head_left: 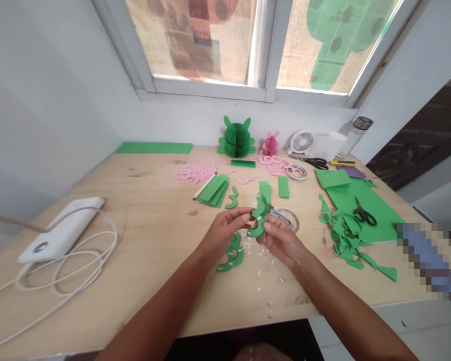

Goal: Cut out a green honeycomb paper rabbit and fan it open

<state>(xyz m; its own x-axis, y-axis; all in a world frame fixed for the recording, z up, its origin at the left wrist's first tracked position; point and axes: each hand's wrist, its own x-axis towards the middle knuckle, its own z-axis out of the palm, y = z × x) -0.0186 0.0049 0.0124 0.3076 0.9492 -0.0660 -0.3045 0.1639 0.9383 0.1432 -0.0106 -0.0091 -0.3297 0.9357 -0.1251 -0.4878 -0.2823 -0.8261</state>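
My left hand point(225, 231) and my right hand point(281, 240) pinch a curved green paper cut-out point(260, 215) between them, above the wooden table point(135, 200). Just behind my right hand lies a roll of clear tape point(288, 219) with a small blue item on it. A second green cut-out point(233, 253), with white tape bits along it, lies below my left hand. Small white tape scraps point(263, 260) are scattered near both hands.
Green paper strips point(212, 190) and pink cut-outs point(195, 173) lie further back. On the right, black scissors point(364, 213) rest on a green sheet point(361, 215) beside green scraps point(346, 245). A white power bank point(60, 230) with its cable point(67, 271) sits left.
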